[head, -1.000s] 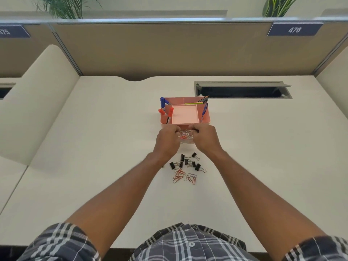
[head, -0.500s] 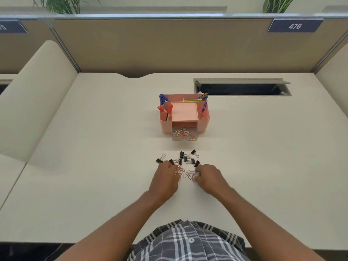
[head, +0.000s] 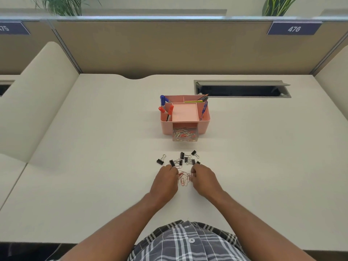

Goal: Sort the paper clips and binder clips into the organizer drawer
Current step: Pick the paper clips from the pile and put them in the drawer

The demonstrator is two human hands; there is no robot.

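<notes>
pinching paper clips (head: 183, 178) with both grips (head: 165, 178) (head: 202, 178), below sign "476" (head: 294, 28).

Both hands' fingertips curl under, hidden; paper clips (head: 183, 178) partly covered

My organizer (head: 185, 117) is salmon pink with a see-through drawer (head: 185, 135) full of silver and red paper clips. Binder clips (head: 180, 159) are black with silver handles. Red and blue markers (head: 164, 108), cream desk (head: 94, 147), tan divider (head: 160, 49), and my shirt (head: 188, 242) is grey-and-white plaid.
</notes>
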